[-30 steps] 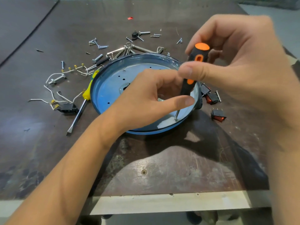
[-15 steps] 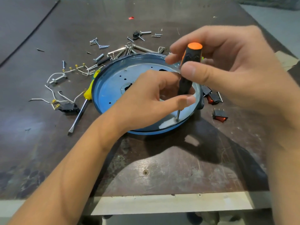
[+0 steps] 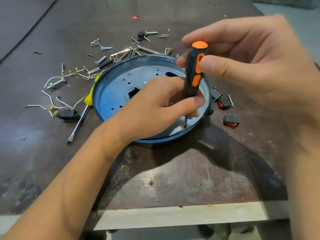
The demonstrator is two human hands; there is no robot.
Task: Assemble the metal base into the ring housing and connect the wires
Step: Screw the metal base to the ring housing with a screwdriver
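- Step in hand, as judged: the metal base (image 3: 117,87) is being screwed down into the blue ring housing (image 3: 96,101). The tool tip is set at about 5 o'clock on the base, close to the rim. The screw head is too small to be made out.
- The housing is set flat on the tabletop (image 3: 173,170), mid-view, with the base seated inside it.
- Right hand (image 3: 251,66): held above the housing at about 2 o'clock. Its grip is closed on the upper handle of the orange-and-black screwdriver (image 3: 194,73), thumb in front and fingers behind. The tool is held nearly upright.
- Left hand (image 3: 155,108): reached in from 7 o'clock across the base. Its grip is narrow, with thumb and fingers pinched round the shank below the handle, seemingly as a guide.
- Next move, as judged: turning under steady downward pressure is called for, with the tip kept in the screw.
- The wires (image 3: 52,94) are not yet connected and lie loose at 9 o'clock of the housing.
- Rocker switches (image 3: 231,122) are noted at 3 o'clock, and a yellow-handled flat screwdriver (image 3: 81,118) just beside the rim at 9 o'clock.
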